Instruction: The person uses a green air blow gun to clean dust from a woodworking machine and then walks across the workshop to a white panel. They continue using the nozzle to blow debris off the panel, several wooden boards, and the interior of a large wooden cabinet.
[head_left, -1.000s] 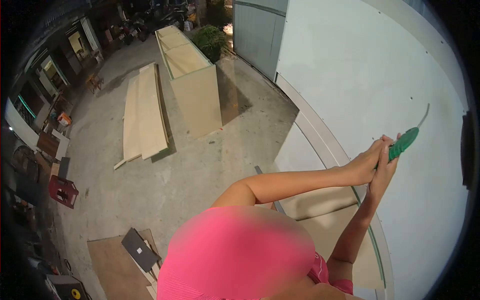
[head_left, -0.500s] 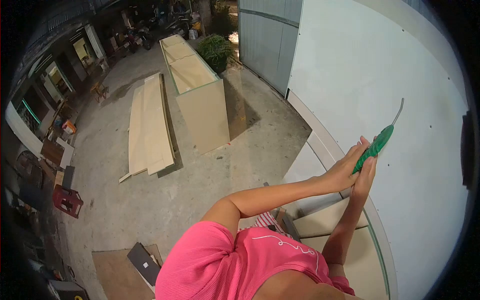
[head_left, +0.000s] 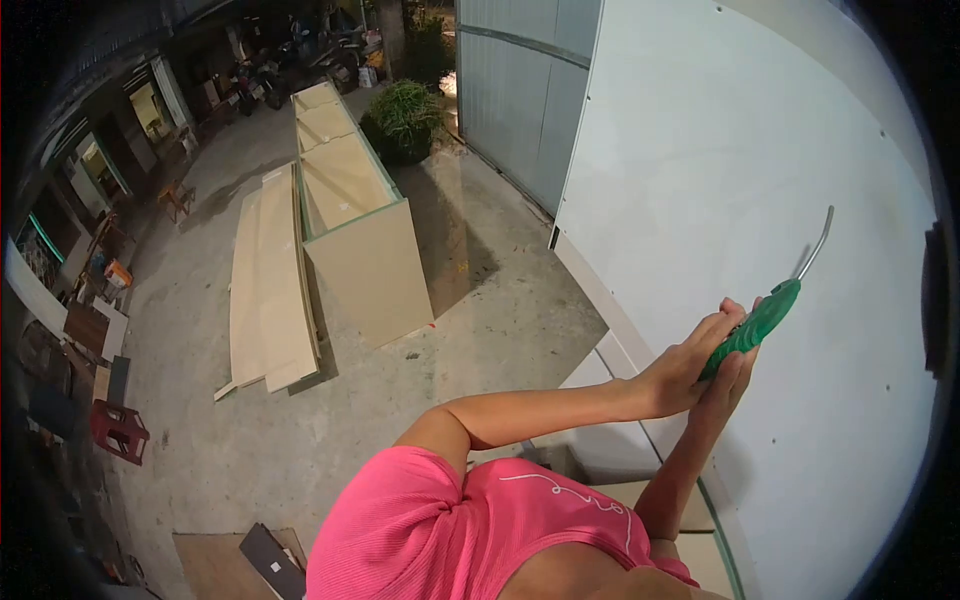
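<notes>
A ridged, green-handled tool (head_left: 762, 322) with a thin, curved metal shaft (head_left: 820, 245) is held in front of a large, white, flat panel (head_left: 680, 170) at the right of a concrete yard. The left hand (head_left: 672, 382) grips the handle from the left, its fingers closed around it, while the right hand (head_left: 722, 388) closes on it from the lower right, fingers wrapped along the green grip. The two hands press together at the handle's lower end, and the shaft points away from them; whether its tip touches the panel cannot be told.

Small dark dots mark the white surface. Beneath the forearms, at the near right, lies a pale tan board surface (head_left: 708, 560) with a green edge. A pink ribbed top (head_left: 520, 510) with white script covers the person's torso.

Across the grey concrete floor (head_left: 480, 345), a long, open, tan box with green edges (head_left: 370, 270) stands just beside a stack of long tan boards (head_left: 265, 290) on its left. A bushy green plant (head_left: 403, 115) sits beyond the box, near a grey metal gate (head_left: 520, 90). A dark red plastic stool (head_left: 120, 430) stands at the left.
</notes>
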